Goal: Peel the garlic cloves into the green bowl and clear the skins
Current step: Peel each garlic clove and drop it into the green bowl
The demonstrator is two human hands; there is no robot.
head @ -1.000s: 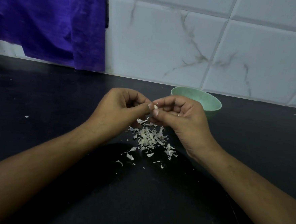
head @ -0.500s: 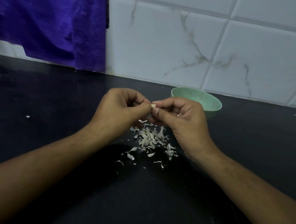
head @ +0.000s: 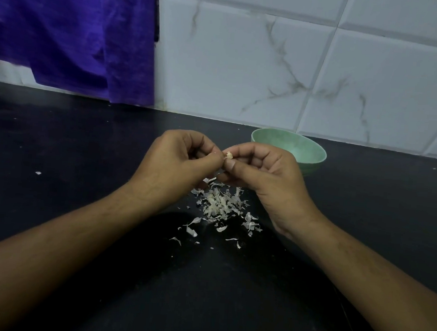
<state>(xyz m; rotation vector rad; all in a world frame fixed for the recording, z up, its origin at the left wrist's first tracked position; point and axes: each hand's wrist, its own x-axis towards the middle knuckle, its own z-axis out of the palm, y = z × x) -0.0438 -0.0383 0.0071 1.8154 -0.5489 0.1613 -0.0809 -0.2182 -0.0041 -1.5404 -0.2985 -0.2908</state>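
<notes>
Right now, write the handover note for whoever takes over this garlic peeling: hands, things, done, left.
The left hand has its fingers curled and pinches the garlic clove.
The right hand pinches the same clove between thumb and forefinger.
The green bowl stands behind the right hand, near the tiled wall; its bottom is hidden.
The skins lie in a loose pile on the black counter under the hands, with a stray flake far left.
Done: much skin is off, judging by the pile.
Left: finish this clove, drop it in the bowl, clear the skins.
</notes>
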